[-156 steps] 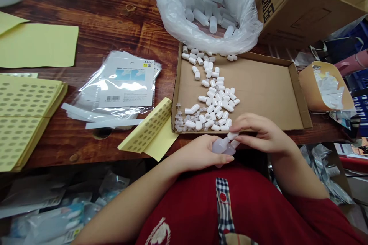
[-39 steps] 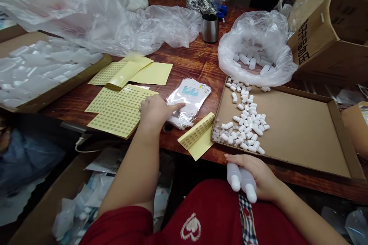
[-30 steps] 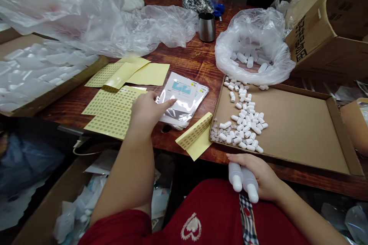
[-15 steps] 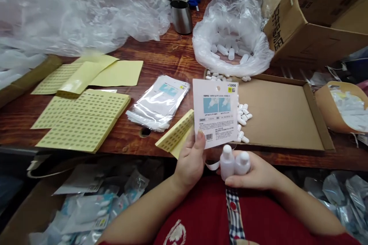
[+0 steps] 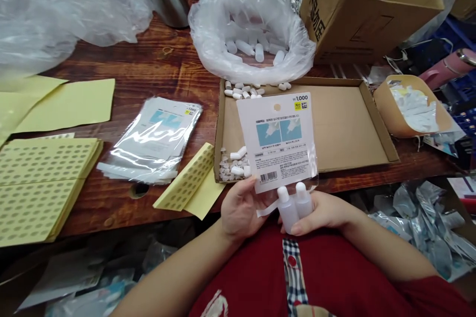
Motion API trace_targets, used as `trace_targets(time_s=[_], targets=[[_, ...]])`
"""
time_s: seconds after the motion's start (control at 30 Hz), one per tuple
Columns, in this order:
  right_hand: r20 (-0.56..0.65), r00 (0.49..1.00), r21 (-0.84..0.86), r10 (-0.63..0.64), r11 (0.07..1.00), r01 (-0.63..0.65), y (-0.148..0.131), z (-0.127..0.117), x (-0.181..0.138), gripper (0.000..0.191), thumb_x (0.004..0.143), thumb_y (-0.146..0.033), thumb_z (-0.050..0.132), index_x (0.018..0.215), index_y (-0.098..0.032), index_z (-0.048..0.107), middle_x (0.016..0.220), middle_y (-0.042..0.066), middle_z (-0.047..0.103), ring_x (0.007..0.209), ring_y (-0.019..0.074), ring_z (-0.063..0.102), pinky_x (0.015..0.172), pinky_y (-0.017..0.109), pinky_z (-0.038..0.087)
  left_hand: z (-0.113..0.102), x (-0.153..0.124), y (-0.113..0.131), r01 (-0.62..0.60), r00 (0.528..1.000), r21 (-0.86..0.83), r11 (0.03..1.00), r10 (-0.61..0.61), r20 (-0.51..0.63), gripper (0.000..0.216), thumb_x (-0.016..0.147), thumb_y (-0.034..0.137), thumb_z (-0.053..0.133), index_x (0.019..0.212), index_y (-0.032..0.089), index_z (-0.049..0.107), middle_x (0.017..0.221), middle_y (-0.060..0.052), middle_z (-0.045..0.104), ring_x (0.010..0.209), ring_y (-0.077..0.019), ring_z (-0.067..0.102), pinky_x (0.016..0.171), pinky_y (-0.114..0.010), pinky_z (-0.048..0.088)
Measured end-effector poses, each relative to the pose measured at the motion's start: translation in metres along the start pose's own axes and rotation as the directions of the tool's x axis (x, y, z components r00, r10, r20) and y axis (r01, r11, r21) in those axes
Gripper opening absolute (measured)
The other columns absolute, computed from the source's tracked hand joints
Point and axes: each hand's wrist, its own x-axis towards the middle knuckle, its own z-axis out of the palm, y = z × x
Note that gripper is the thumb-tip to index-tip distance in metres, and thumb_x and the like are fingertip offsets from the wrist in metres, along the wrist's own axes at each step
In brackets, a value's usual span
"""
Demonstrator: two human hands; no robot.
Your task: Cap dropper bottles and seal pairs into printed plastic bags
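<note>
My left hand point(image 5: 240, 210) pinches the lower left corner of a clear plastic pouch with a printed card point(image 5: 284, 146) in it, held upright with the price print on top. Two small white capped bottles, a left one point(image 5: 288, 213) and a right one point(image 5: 304, 203), stand side by side in my right hand point(image 5: 323, 213), the thumb across their front. Their caps reach the pouch's lower edge. A white strip point(image 5: 267, 209) hangs between the hands. Left of my left hand lies a folded yellow sticker sheet point(image 5: 189, 178).
A shallow cardboard tray point(image 5: 345, 129) holds small white caps point(image 5: 243, 91). Behind it sits a plastic bag of bottles point(image 5: 253, 34). Stacked pouches point(image 5: 156, 133) and sticker sheets point(image 5: 44, 183) lie left. A carton point(image 5: 364, 20) and a tan bin point(image 5: 386, 114) stand right.
The view has shifted right and down. The pouch's lower edge and the bottles have come closer together, with the bottles now just under it and pressed side by side.
</note>
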Motion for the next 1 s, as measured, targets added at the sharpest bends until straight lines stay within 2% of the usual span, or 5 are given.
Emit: trace_targets(time_s=[0.23, 0.47, 0.57, 0.73, 1.0], targets=[[0.097, 0.995, 0.116, 0.037, 0.992, -0.048, 0.0, -0.005, 0.004, 0.032, 0.059, -0.027, 0.085, 0.084, -0.012, 0.071, 0.081, 0.002, 0.071, 0.077, 0.0129, 0.065, 0.084, 0.03, 0.051, -0.01, -0.006, 0.004, 0.056, 0.974, -0.188, 0.981, -0.012, 0.227, 0.036, 0.089, 0.046, 0.05, 0.109, 0.025, 0.072, 0.113, -0.001, 0.073, 0.114, -0.0272, 0.063, 0.091, -0.036, 0.052], [0.094, 0.987, 0.248, -0.132, 0.963, 0.105, -0.003, 0.005, 0.009, 0.041, 0.058, -0.019, 0.084, 0.096, -0.016, 0.069, 0.084, 0.0, 0.07, 0.074, 0.0123, 0.065, 0.076, 0.028, 0.053, -0.007, -0.007, 0.0, 0.071, 0.93, -0.1, 0.992, -0.03, 0.365, 0.045, 0.086, 0.059, 0.051, 0.111, 0.028, 0.072, 0.111, -0.005, 0.073, 0.111, -0.0312, 0.063, 0.087, -0.038, 0.053], [0.038, 0.985, 0.288, -0.171, 0.945, 0.153, -0.003, 0.01, 0.009, 0.041, 0.059, -0.018, 0.084, 0.097, -0.016, 0.07, 0.086, 0.001, 0.07, 0.076, 0.0126, 0.065, 0.077, 0.028, 0.053, -0.006, -0.01, 0.0, 0.01, 0.91, -0.02, 1.0, -0.001, 0.414, 0.038, 0.087, 0.052, 0.056, 0.114, 0.03, 0.07, 0.107, -0.004, 0.075, 0.097, -0.0253, 0.069, 0.077, -0.03, 0.055], [-0.103, 0.995, 0.37, -0.01, 0.928, 0.048, -0.004, 0.016, 0.006, 0.048, 0.054, -0.018, 0.086, 0.099, -0.015, 0.07, 0.092, 0.004, 0.07, 0.08, 0.013, 0.066, 0.069, 0.022, 0.054, -0.014, -0.016, -0.006, -0.088, 0.945, 0.213, 0.973, 0.014, 0.326, 0.031, 0.083, 0.024, 0.068, 0.113, 0.032, 0.071, 0.111, -0.001, 0.073, 0.109, -0.0226, 0.064, 0.102, -0.034, 0.044], [-0.058, 0.99, 0.477, 0.126, 0.875, -0.083, -0.018, 0.013, -0.003, 0.06, 0.051, -0.006, 0.084, 0.105, -0.017, 0.06, 0.091, 0.0, 0.066, 0.073, 0.0093, 0.066, 0.068, 0.02, 0.056, -0.022, -0.016, -0.006, -0.245, 0.927, 0.506, 0.827, 0.048, 0.371, 0.025, 0.086, 0.026, 0.061, 0.108, 0.024, 0.073, 0.111, -0.007, 0.073, 0.117, -0.0273, 0.059, 0.111, -0.042, 0.036]])
